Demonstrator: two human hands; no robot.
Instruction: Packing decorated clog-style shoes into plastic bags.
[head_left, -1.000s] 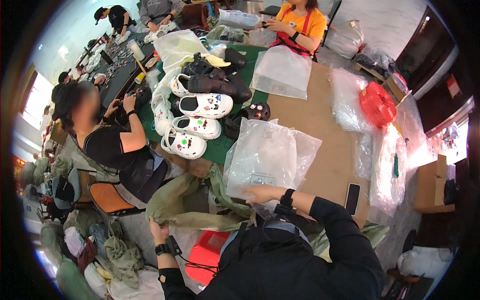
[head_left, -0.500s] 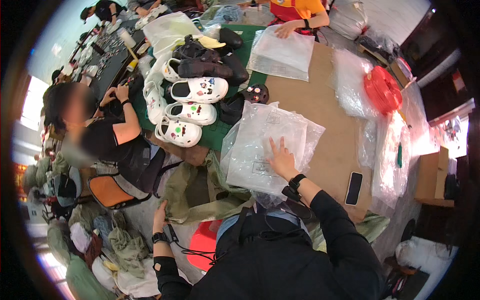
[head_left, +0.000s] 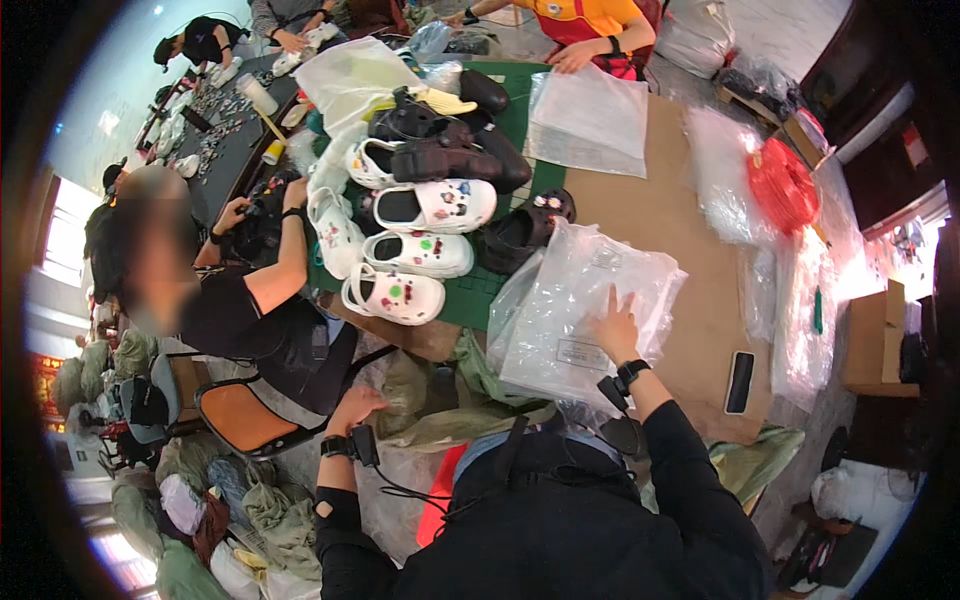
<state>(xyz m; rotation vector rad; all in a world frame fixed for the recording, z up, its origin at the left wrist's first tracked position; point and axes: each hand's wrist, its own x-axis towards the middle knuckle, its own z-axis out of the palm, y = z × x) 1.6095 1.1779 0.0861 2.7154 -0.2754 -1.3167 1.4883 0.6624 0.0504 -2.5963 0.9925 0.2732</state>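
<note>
Partly, the clear plastic bags (head_left: 550, 315) on the table's near edge are hidden by the right hand (head_left: 618, 330), which lies on them with its fingers spread; their print is too blurred to read. Clockwise from the bags, the left hand (head_left: 355, 408) is at eight o'clock, beside a green sack (head_left: 430, 412); whether it pinches the cloth I cannot tell. At seven, the body covers most of a red stool (head_left: 436, 495). At nine, a seated worker (head_left: 250, 320) handles a dark thing (head_left: 262, 200), hard to make out. White clogs (head_left: 437, 206) crowd ten o'clock, and a black clog (head_left: 522, 232) stands close by at eleven. The top edge cuts off an orange-shirted worker (head_left: 600, 18) at twelve; red string (head_left: 785, 188) sits at two, a phone (head_left: 740, 383) at four.
</note>
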